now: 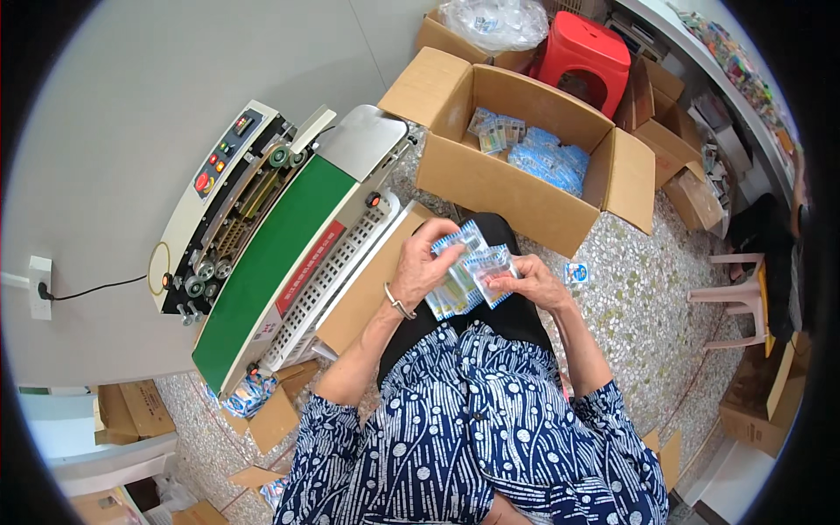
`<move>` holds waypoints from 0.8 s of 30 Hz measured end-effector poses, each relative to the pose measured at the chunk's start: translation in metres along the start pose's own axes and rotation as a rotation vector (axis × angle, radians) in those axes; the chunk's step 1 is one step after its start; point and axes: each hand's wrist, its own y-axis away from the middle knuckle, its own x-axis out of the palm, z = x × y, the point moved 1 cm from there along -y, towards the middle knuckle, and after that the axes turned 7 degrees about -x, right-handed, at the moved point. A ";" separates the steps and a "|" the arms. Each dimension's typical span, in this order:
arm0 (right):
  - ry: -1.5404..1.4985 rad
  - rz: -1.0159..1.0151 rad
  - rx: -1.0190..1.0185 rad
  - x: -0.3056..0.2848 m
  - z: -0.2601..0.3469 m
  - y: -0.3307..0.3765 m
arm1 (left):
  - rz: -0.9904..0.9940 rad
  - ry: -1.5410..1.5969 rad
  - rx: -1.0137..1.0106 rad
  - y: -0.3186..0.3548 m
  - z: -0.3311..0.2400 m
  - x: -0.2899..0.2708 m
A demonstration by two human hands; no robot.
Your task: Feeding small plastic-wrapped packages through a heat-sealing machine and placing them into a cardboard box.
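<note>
Left hand (420,267) pinches small clear-and-blue packets (452,299), thumb on top, likely so bunch does not slip; right hand (537,284) grips another packet (490,269) by lower right part, maybe to leave its front easy to see; packets sit between two hands, over dark lap (500,229), overlapping in view; big open box (507,203) stands just past lap, likely for easy reach, more blue packets (549,163) inside

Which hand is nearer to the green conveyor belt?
Left: the left hand is to the right of the green conveyor belt; the right hand is farther right.
</note>
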 end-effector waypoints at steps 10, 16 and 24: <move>0.040 0.023 -0.187 0.046 0.063 -0.044 | -0.155 0.857 -0.208 0.023 -0.014 -0.016; -0.079 -0.074 -0.159 0.057 0.052 -0.109 | -0.300 0.882 -0.134 0.029 -0.024 -0.075; 0.045 -0.036 0.105 0.092 0.065 -0.240 | -0.553 0.817 -0.068 0.043 -0.008 -0.139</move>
